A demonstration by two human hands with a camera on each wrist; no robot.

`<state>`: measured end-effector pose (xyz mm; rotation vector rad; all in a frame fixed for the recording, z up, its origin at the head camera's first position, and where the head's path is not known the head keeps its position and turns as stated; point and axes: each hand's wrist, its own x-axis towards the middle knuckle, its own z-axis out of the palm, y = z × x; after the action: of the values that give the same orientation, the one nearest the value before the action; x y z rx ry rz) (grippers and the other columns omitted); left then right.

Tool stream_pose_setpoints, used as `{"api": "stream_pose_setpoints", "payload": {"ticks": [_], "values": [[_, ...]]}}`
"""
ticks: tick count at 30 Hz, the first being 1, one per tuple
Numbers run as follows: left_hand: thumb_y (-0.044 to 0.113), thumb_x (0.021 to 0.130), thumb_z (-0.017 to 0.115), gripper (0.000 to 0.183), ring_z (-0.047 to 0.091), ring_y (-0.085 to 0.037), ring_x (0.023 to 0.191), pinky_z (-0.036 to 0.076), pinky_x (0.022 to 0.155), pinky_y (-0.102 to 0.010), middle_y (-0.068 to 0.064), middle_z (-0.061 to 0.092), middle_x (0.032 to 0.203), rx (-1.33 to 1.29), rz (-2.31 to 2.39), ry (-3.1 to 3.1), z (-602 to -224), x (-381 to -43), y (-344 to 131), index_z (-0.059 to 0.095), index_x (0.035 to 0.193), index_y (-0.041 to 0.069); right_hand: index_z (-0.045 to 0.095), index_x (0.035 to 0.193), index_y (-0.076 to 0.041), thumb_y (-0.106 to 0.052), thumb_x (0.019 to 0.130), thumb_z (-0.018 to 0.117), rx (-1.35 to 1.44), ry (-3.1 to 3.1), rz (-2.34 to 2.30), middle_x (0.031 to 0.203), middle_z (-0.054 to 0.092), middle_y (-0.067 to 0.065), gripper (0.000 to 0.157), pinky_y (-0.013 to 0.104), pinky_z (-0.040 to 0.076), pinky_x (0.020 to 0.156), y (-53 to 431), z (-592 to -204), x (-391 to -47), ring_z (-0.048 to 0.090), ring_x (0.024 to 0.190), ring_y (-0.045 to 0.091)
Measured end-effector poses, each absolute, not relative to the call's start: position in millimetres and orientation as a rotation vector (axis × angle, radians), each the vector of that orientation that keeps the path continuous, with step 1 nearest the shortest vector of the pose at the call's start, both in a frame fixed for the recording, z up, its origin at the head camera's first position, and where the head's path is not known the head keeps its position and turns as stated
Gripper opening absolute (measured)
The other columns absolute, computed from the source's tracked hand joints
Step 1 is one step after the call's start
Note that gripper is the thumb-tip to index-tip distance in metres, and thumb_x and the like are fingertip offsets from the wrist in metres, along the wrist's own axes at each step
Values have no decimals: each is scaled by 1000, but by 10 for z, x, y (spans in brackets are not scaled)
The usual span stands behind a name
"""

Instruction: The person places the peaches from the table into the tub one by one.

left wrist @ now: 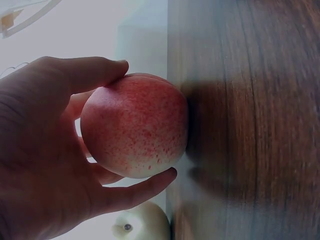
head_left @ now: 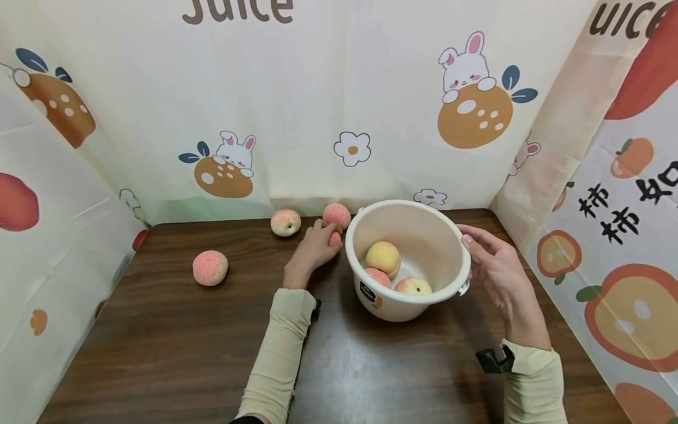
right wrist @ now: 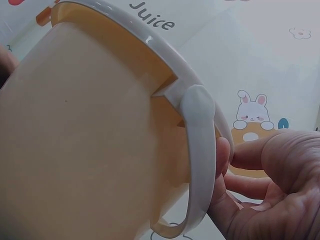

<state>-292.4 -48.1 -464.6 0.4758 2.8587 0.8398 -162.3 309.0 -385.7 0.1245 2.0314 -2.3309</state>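
Observation:
My left hand (head_left: 316,247) curls its thumb and fingers round a pink peach (left wrist: 137,125), low over the wooden tabletop and left of a white bucket (head_left: 399,309). In the head view that peach is mostly hidden by the hand. Just behind it lies another pink peach (head_left: 337,215). At the bucket's right side, my right hand (head_left: 498,274) pinches the rim between thumb and fingers, beside the hanging handle (right wrist: 200,155). Inside the bucket lie several peaches, among them a yellow one (head_left: 383,257), a pink one (head_left: 378,277) and a pale one (head_left: 414,286).
A pale pink peach (head_left: 285,222) sits near the table's back edge, left of my left hand. Farther left lies one more pink peach (head_left: 210,268). Printed cloth (head_left: 296,106) stands behind the dark wooden table (head_left: 175,353) and along both sides.

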Motion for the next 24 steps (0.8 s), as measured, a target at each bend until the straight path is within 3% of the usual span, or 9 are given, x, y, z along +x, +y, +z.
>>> {"api": "stream_pose_setpoints", "payload": {"ticks": [7, 24], "values": [[28, 100, 60, 29, 50, -45, 130, 47, 108, -56, -18, 46, 141, 499, 874, 2851, -4650, -2915, -477, 62, 128, 19, 65, 135, -13, -24, 101, 68, 126, 2049, -2322, 111, 72, -6, 36, 23, 56, 56, 3094, -3859, -1612, 69, 73, 10], [27, 95, 65, 31, 56, -37, 114, 48, 102, -49, -14, 56, 129, 568, 900, 2885, -4628, -2915, -525, 69, 124, 16, 63, 137, -12, -26, 101, 68, 126, 2072, -2308, 111, 71, -6, 38, 22, 55, 56, 3096, -3854, -1615, 67, 73, 9]]}}
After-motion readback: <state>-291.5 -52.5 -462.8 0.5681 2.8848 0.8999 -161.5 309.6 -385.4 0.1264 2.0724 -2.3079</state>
